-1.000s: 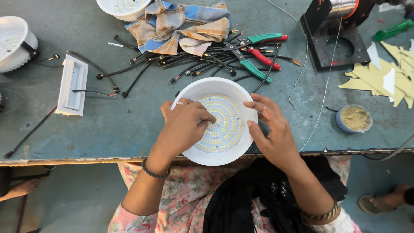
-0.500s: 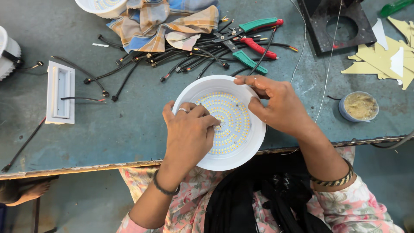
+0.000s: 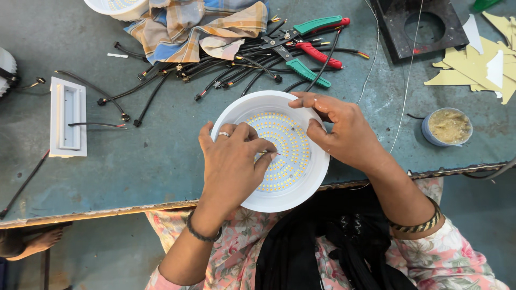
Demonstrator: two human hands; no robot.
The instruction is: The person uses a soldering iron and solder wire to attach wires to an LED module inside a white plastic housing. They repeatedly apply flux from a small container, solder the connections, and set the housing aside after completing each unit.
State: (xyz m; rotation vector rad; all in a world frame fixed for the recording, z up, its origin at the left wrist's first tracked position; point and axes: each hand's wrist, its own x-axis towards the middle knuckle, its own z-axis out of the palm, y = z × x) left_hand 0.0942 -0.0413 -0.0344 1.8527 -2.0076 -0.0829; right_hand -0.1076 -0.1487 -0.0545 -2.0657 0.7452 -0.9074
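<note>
A round white lamp housing (image 3: 290, 196) with a disc of small yellow LEDs (image 3: 287, 156) inside lies at the table's near edge, partly overhanging it. My left hand (image 3: 231, 166) rests over the left half, its fingertips pinched on something small against the LED disc; what they pinch is too small to tell. My right hand (image 3: 344, 131) grips the housing's upper right rim, thumb inside the bowl.
Behind the lamp lie a bundle of black cables (image 3: 226, 72), green-handled (image 3: 303, 72) and red-handled pliers (image 3: 320, 53), a checked cloth (image 3: 188, 27), a white rectangular fixture (image 3: 67, 115), a small tub of paste (image 3: 447, 126), yellow paper scraps (image 3: 473, 67) and a black plate (image 3: 419, 27).
The lamp housing has shifted slightly nearer the table edge. My right hand has moved from the top rim round to the upper right; my left hand stays on the LED disc.
</note>
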